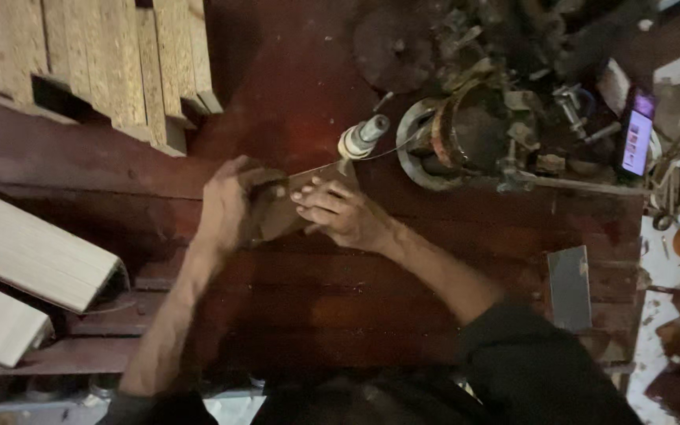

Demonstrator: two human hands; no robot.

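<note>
A flat brown wooden piece (293, 201) is gripped between left hand (228, 206) and right hand (341, 212), pressed against the upright metal spindle (362, 137).

wood piece (289, 206) | brown, flat, possibly tapered | on red-brown bench

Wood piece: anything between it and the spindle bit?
Nothing visible. Both hands, left and right, press the flat wood piece on the red table; its far edge already meets the upright spindle bit.
</note>
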